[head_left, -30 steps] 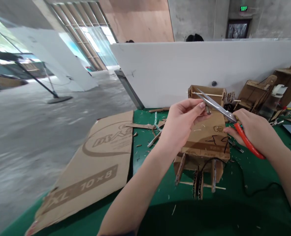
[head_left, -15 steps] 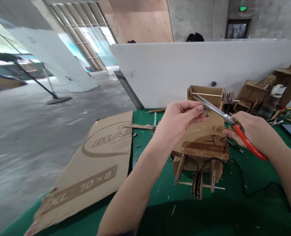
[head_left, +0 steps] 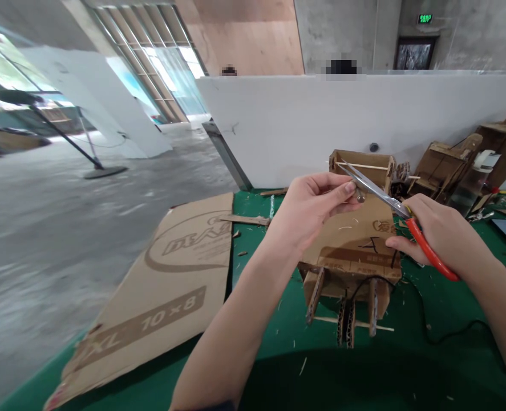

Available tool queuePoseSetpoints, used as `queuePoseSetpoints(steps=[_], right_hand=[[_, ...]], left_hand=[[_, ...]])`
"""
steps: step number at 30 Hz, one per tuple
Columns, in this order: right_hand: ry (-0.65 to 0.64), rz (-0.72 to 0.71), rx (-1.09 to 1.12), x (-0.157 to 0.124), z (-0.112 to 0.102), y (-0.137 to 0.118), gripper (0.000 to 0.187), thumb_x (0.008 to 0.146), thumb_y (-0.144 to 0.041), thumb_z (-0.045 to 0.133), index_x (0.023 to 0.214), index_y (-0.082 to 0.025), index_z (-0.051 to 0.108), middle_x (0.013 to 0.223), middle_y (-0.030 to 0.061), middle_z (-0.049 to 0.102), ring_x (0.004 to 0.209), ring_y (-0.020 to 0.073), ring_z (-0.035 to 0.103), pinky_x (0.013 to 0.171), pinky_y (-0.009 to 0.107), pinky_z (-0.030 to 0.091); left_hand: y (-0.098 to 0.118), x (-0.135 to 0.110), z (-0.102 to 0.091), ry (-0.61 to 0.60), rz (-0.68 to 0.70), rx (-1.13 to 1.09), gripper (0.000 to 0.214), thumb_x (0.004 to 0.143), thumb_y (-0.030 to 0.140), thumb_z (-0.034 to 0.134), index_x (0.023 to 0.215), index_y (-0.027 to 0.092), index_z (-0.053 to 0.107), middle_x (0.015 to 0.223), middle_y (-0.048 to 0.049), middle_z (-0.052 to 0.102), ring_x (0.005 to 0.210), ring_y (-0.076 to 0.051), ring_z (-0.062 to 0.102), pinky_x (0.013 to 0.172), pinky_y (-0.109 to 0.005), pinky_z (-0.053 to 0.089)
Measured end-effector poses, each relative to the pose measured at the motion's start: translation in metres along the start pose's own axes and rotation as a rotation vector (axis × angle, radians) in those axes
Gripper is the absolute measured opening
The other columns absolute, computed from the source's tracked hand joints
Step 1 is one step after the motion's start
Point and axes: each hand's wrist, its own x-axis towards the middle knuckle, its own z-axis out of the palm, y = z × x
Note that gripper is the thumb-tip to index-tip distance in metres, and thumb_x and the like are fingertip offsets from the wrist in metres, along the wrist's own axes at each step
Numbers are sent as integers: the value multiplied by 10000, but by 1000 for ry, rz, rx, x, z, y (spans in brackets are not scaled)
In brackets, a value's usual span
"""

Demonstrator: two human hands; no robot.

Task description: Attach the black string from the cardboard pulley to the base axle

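Below both hands, at the near end of a cardboard box (head_left: 342, 242), I see two cardboard discs (head_left: 345, 323) standing on a thin stick (head_left: 384, 329). Down to the right of them, a black cable (head_left: 424, 311) curls over the green tabletop (head_left: 287, 365). To the left of the left forearm, a printed cardboard sheet (head_left: 184, 257) lies flat.

Above the box, the left hand (head_left: 321, 200) pinches a small metallic piece (head_left: 360, 198) between thumb and fingers. Just right of it, the right hand (head_left: 443, 228) grips the red-handled scissors (head_left: 381, 193), whose blades slant across the left fingertips; whether they touch the piece I can't tell. Little has changed over the last second: the right thumb sits slightly lower, and the left forearm now covers some scraps that showed beside it. The pinch and the grip are the same, so I judge the work between the hands to be at the same point.

Beyond the right hand stand a clear bottle (head_left: 470, 180) and a cardboard construction (head_left: 445, 162). Farther off, past both hands, runs a white panel (head_left: 287, 123).
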Motion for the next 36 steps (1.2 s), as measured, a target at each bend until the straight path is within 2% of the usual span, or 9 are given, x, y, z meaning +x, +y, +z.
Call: queuePoseSetpoints(steps=[8,15,18,21,25,29,36], right_hand=[[-24,-23,80,0,-6,-3,534,832,-673,494,1041,-182,517,930,93,579,724,218,572,572,299,398],[53,14,-34,-1,1,-2,423,904,-583,428,901,-176,543,794,68,595,662,193,569,524,265,308],[116,51,-114,-2,3,-2,419,909,-568,421,824,-181,557,693,48,582,601,183,555,503,270,257],[190,96,-135,-2,3,-1,400,897,-555,444,813,-187,575,669,48,595,565,181,547,505,276,256],[225,144,-23,-1,2,0,359,882,-530,466,877,-194,592,709,57,635,578,194,577,526,279,324],[180,172,121,0,1,2,360,866,-532,485,924,-193,588,710,49,649,604,209,603,564,297,397],[105,155,450,0,-5,-5,397,855,-528,526,1070,-196,547,970,96,668,762,226,664,666,336,490]], left_hand=[[5,-5,4,24,58,68,158,717,277,770,791,141,735,738,-40,703,680,-131,665,748,-290,583],[2,-5,7,30,48,49,181,715,289,774,810,140,738,763,-49,706,702,-141,676,751,-297,587],[-1,-4,6,26,31,54,189,719,295,771,826,142,736,774,-48,711,698,-133,672,759,-292,586],[-3,-2,5,31,30,35,187,728,291,765,833,141,727,784,-45,710,693,-124,670,756,-278,585],[0,-2,7,33,12,-55,143,744,259,747,826,155,691,789,-24,702,668,-109,665,747,-269,584],[2,-2,11,51,-20,-162,60,778,195,695,805,166,650,790,-7,688,688,-110,673,775,-283,585],[0,0,17,94,-124,-314,58,784,105,628,745,146,616,821,-30,705,840,-161,709,877,-303,573]])
